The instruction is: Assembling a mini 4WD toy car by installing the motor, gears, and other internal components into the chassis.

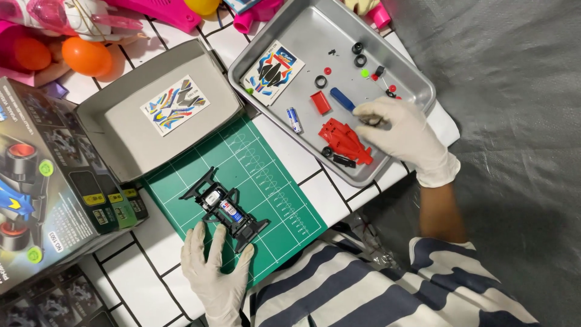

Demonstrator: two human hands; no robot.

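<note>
My left hand (213, 269), in a white glove, rests flat on the green cutting mat (272, 175) with its fingertips against a black toy car chassis (224, 209) that carries a battery. My gloved right hand (402, 136) reaches into a metal tray (290, 30), fingers pinched over small parts beside a red car body shell (346, 140). What the fingers hold is hidden. In the tray also lie a blue piece (342, 99), a red block (321, 102), a loose battery (294, 119), black rings (359, 54) and a sticker sheet (273, 72).
A second grey tray (115, 130) with a sticker sheet (175, 105) lies left of the mat. The kit's box (48, 181) stands at the far left. Orange balls (86, 56) and pink toys crowd the far edge. Grey fabric covers the right side.
</note>
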